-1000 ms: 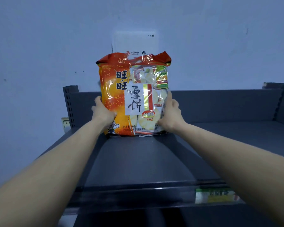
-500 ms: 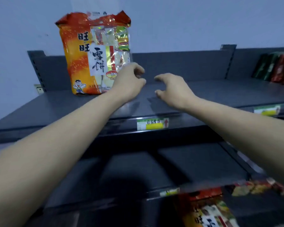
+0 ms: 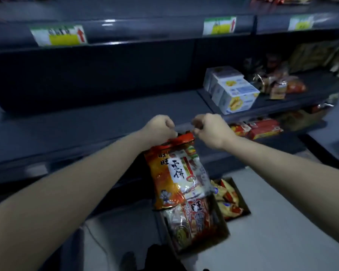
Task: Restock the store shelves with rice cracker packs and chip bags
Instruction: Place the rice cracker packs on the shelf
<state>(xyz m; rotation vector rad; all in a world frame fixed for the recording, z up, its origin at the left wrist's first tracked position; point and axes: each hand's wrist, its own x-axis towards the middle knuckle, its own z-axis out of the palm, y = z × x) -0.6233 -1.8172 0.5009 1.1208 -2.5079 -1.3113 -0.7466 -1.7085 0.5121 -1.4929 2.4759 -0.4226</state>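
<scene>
An orange rice cracker pack [image 3: 174,173] hangs in front of me by its crimped red top edge. My left hand [image 3: 158,128] pinches the left end of that edge. My right hand [image 3: 209,129] pinches the right end. The pack hangs over a cardboard box [image 3: 222,231] on the floor that holds another rice cracker pack [image 3: 192,222]. A second box [image 3: 243,204] to the right holds yellow chip bags [image 3: 224,200]. Behind my hands runs a bare grey shelf [image 3: 98,118].
White and blue boxes [image 3: 233,92] and wrapped buns [image 3: 278,85] sit on the right part of the same shelf. Red packs [image 3: 262,128] lie on the shelf below. Price tags [image 3: 59,35] line the upper shelf's edge. Pale floor [image 3: 282,222] spreads to the right.
My view dropped from the top shelf, where a pack stood released, to the floor boxes. Both hands went down and now hold another rice cracker pack by its top edge.
</scene>
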